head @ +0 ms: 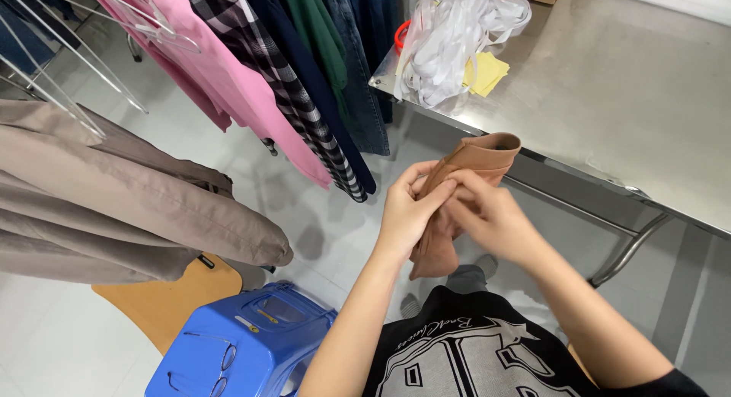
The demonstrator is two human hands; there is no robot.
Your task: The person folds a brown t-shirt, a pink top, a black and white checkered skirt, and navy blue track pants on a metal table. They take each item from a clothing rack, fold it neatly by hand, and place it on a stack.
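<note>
Blue plastic stool (251,344) with eyeglasses (217,363) on top, nearest, lower left. Left hand (407,210) and right hand (487,214) both pinch a tan stocking (468,169), held mid-air just off the steel table (609,100) edge. Open floor between. Hanging clothes (251,77) left; white strap pile (449,39) on far table corner.

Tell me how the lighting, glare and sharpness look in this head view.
Head view: even, bright indoor light; soft glare on the steel table; faint shadows on the pale floor; wide-lens bending at edges; left hand, right hand and tan garment reasonably sharp.
</note>
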